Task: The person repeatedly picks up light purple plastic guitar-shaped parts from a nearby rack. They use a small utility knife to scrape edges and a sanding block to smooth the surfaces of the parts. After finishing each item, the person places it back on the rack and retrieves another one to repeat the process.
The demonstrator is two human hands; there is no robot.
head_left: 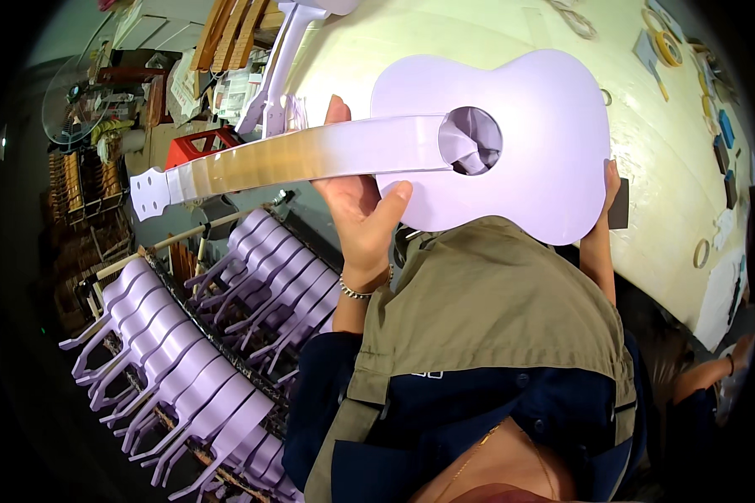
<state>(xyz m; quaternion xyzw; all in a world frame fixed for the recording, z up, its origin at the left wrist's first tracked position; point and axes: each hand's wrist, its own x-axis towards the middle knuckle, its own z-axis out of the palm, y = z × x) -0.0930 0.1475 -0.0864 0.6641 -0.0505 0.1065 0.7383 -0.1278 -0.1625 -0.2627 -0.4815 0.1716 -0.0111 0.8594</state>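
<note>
A pale lilac ukulele [554, 117] is held up in front of me, its face toward me and its neck pointing left. Masking film or tape covers the fretboard, yellowish over the middle part, and crumpled pale material fills the sound hole [471, 141]. My left hand [362, 210] grips it where neck meets body, thumb on the face edge and fingers behind the neck. At the rounded tail end my right hand [610, 194] is closed on the rim; most of its fingers are hidden behind the body. No strings show.
Several lilac ukuleles hang in close rows on a rack [195, 314] at lower left. Another stands near the table's [335, 75] far left. Tape rolls [668, 49] and small tools lie along the right edge. Another person's hand [740, 352] shows at far right. A fan [77, 101] stands at left.
</note>
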